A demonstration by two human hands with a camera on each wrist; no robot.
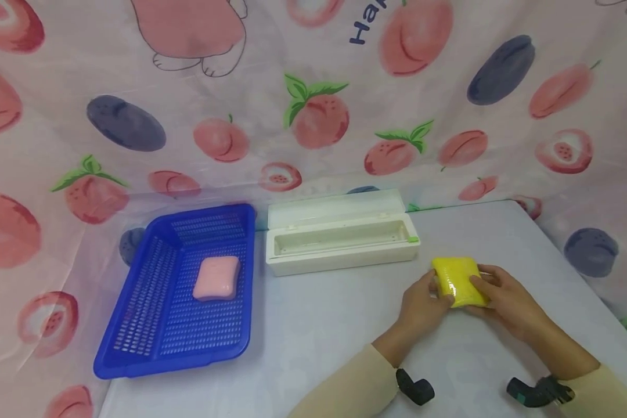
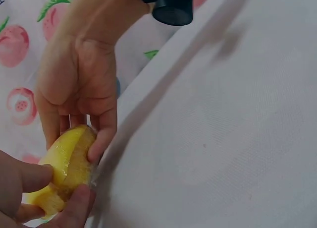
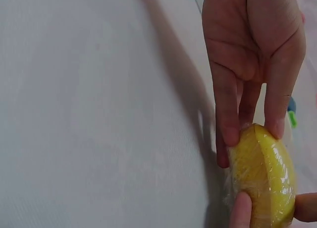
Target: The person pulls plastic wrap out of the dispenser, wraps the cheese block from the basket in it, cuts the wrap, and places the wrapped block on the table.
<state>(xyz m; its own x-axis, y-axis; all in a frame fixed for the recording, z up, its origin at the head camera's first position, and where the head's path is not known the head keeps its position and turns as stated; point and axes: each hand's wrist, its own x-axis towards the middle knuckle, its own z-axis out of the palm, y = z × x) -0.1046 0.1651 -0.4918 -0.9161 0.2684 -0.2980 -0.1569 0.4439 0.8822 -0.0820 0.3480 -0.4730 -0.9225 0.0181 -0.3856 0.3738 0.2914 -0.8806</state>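
Both hands hold a yellow sponge (image 1: pixel 456 280) wrapped in clear film, at the right side of the table. My left hand (image 1: pixel 420 307) grips its near left edge, thumb on top. From the right, my right hand (image 1: pixel 512 302) pinches it with the thumb on its upper face and fingers below. In the left wrist view the sponge (image 2: pixel 67 156) is seen edge-on between both hands, bright yellow on one side and duller on the other. Loose film shows along the edge of the sponge (image 3: pixel 262 173) in the right wrist view.
A blue plastic basket (image 1: pixel 251 331) stands at the left, with a pink rounded block (image 1: pixel 216 278) inside. Behind, a long white box (image 1: pixel 345 261) has its lid (image 1: pixel 334 210) raised and a green piece (image 1: pixel 413 239) at its right end. Fruit-print cloth (image 1: pixel 319 122) hangs at the back.
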